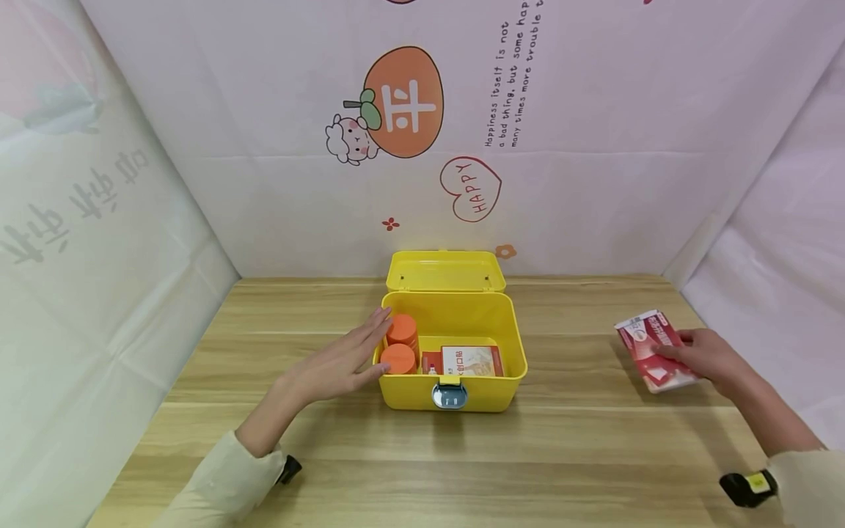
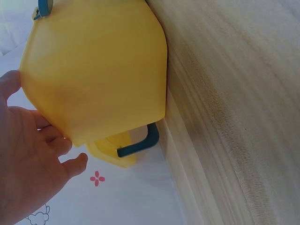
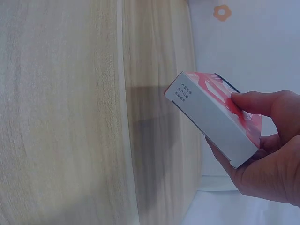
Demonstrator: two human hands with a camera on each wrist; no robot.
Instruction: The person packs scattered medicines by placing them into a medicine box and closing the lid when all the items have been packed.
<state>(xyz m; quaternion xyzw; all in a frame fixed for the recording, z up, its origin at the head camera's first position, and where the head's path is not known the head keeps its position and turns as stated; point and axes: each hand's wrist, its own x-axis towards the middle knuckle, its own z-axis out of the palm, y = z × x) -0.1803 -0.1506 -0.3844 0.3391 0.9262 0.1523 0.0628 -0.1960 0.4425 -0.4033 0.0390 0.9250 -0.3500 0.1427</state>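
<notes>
My right hand [image 1: 713,359] grips a small red and white carton [image 1: 650,352] above the right side of the table. In the right wrist view, the thumb lies on the carton's red printed face, and a white side panel [image 3: 215,122] with small print shows. At the left rim of a yellow storage box [image 1: 491,394], my left hand [image 1: 333,367] rests with extended fingers spread along the edge. Inside the box, two orange-capped containers [image 1: 399,358] stand in the left end. Beside them are a white and red bandage carton [image 1: 470,359] and a partly hidden red carton [image 1: 431,361].
Behind the box its yellow lid [image 1: 445,273] is swung back. A grey-blue latch [image 1: 450,397] hangs at the front, and a dark handle [image 2: 140,146] shows in the left wrist view. The wooden table [image 1: 581,455] meets printed white cloth [image 1: 290,213] at the back and sides.
</notes>
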